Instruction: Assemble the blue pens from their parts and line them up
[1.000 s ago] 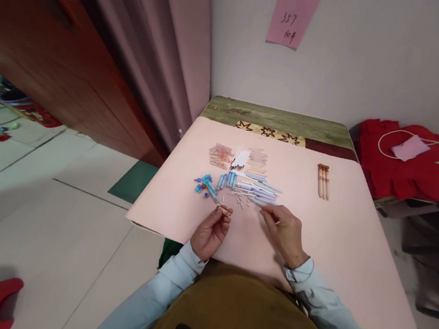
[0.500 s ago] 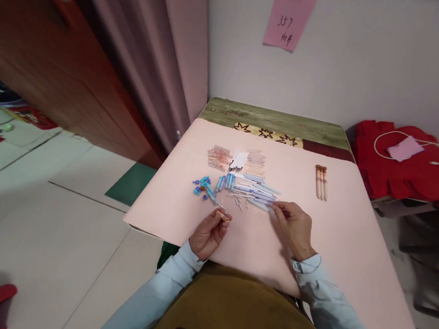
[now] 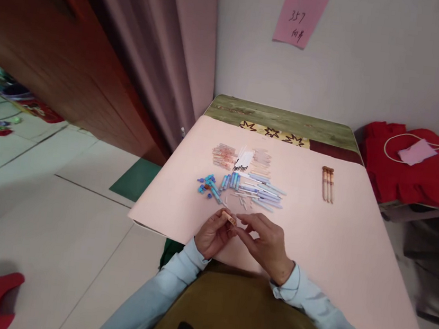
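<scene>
A short orange pen barrel (image 3: pixel 229 218) with printed marks is gripped between the thumb and fingers of my left hand (image 3: pixel 209 236), near the table's front edge. My right hand (image 3: pixel 268 243) is beside the barrel's right end, thumb and forefinger closed close to it; whatever they pinch is too small to make out. Just beyond my hands lie blue pen barrels (image 3: pixel 235 180), a heap of small blue caps (image 3: pixel 206 183) and long pale blue pen parts (image 3: pixel 268 196). Thin small white pieces (image 3: pixel 243 203) lie scattered nearest to my fingers.
Three assembled brown-topped pens (image 3: pixel 327 184) lie side by side at the right of the pink-covered table (image 3: pixel 336 253). Farther back are clear reddish parts (image 3: pixel 223 156), white refills (image 3: pixel 243 161) with black tips and pale tubes (image 3: pixel 261 161). A red cloth (image 3: pixel 387 169) covers something to the right.
My right hand has moved left from the pale blue pen parts to the end of the orange barrel. My left hand still holds the barrel. The view has shifted slightly.
</scene>
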`<action>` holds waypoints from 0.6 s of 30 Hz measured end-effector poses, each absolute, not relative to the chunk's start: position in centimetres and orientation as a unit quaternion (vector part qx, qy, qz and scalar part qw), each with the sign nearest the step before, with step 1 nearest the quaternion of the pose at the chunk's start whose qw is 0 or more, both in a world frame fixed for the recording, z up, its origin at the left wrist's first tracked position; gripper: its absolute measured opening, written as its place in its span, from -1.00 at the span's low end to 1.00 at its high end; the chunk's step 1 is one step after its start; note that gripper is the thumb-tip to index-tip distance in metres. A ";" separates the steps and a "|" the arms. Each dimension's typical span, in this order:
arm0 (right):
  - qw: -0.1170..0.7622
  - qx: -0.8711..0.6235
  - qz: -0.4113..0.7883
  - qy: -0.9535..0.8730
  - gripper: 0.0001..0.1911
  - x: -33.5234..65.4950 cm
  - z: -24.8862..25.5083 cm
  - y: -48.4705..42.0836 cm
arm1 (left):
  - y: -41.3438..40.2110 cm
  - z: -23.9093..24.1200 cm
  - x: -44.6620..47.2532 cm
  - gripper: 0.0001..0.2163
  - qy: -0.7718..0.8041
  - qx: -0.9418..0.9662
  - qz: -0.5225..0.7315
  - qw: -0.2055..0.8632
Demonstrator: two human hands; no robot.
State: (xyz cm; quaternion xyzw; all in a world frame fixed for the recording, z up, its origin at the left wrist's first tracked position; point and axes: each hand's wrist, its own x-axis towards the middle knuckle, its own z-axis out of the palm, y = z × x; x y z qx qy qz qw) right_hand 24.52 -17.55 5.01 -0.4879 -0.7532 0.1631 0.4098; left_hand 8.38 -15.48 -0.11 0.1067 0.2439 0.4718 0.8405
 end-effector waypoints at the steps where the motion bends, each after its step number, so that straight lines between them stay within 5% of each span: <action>1: 0.400 -0.489 0.144 -0.762 -0.83 24.2 4.9 -17.5 | -15.5 -0.2 8.4 -0.77 0.245 0.103 0.474 0.840; 18: 0.373 -0.496 0.117 -0.775 -0.86 23.8 4.4 -16.8 | -15.6 -0.3 8.1 -0.79 0.233 0.089 0.470 0.847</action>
